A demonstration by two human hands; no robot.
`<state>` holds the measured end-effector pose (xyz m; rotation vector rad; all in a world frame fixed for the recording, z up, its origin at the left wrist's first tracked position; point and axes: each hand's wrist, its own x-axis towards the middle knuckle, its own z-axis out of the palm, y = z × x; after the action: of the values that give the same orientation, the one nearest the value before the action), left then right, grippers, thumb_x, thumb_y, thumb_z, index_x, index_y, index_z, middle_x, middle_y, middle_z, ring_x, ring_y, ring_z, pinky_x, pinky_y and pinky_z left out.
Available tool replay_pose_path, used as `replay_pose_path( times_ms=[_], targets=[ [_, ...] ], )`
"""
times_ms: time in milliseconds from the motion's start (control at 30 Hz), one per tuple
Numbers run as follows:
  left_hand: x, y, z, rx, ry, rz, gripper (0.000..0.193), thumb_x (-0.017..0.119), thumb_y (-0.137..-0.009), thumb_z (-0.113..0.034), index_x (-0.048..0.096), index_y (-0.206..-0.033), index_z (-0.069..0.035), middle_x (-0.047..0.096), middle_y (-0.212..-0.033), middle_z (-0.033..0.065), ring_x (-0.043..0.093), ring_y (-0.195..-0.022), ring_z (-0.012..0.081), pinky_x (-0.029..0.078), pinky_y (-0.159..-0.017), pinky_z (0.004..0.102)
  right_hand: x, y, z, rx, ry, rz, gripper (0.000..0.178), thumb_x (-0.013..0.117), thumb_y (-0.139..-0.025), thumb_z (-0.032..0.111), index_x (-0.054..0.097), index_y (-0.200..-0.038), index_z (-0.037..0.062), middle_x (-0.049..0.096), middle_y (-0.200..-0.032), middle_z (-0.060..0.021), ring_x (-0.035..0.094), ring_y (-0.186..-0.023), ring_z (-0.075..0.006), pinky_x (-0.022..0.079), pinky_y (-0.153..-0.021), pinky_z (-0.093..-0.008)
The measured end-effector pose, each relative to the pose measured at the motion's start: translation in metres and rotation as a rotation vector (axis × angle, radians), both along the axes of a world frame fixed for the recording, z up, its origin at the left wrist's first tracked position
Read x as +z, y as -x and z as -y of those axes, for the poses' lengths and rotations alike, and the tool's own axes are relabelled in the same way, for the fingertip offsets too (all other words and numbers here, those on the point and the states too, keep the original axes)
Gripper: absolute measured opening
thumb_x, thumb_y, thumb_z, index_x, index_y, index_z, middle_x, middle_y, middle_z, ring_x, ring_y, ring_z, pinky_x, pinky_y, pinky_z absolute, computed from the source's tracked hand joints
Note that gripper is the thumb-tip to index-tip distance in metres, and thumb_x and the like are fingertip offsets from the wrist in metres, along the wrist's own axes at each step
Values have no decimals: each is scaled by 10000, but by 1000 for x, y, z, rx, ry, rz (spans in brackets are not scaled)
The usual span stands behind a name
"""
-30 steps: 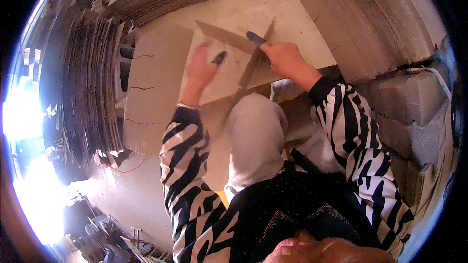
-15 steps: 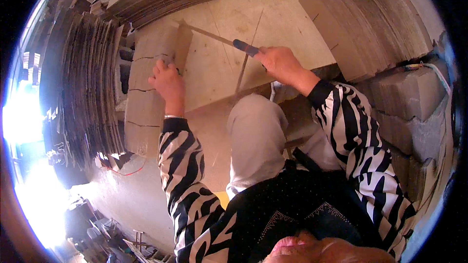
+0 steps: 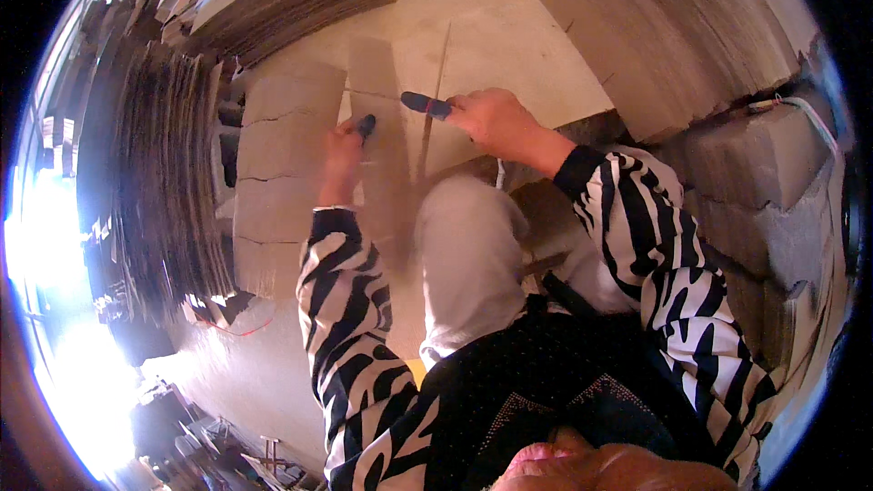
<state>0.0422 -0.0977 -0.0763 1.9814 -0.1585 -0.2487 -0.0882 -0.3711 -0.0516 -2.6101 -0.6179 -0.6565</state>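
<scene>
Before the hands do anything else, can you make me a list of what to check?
1. Left hand on the wide strip: ok, it seems to hold it.
2. Right hand at the thin strip: ok, one of its fingers lies across it.
3. Finger covers on: ok, a dark one shows on each hand.
4. Stack near the left hand: ok, just to its left.
5. Wide strip clear to see: not ok, it's blurred.
6. Slits in the wide strip: cannot tell.
</scene>
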Motion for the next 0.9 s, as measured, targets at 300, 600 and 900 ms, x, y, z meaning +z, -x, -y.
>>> replay_pose_path(
  times_ms=[300,600,900],
  targets=[
    [16,-5,0,-155,-496,432,194,642,-825,-227,682,-890,-49,626,-706,114,568,-628,278,433,-572,392,17,3,4,-93,173,-368,259,539,-806,67,603,-1048,134,616,-815,-88,636,-762,-321,486,-610,-459],
    [55,65,6,-335,-840,243,774,673,-805,-319,308,-1460,-128,684,-923,164,647,-863,382,489,-743,480,-7,-38,48,-291,103,-402,319,576,-820,126,570,-1137,156,663,-930,-138,650,-856,-356,504,-682,-491],
    [38,184,-99,-34,-298,290,637,645,-851,-78,380,-1430,-48,658,-1115,118,636,-977,251,502,-855,348,34,84,161,-788,173,-349,849,764,-747,226,318,-1465,148,421,-1424,-172,398,-1316,-334,370,-1021,-487]
  ],
)
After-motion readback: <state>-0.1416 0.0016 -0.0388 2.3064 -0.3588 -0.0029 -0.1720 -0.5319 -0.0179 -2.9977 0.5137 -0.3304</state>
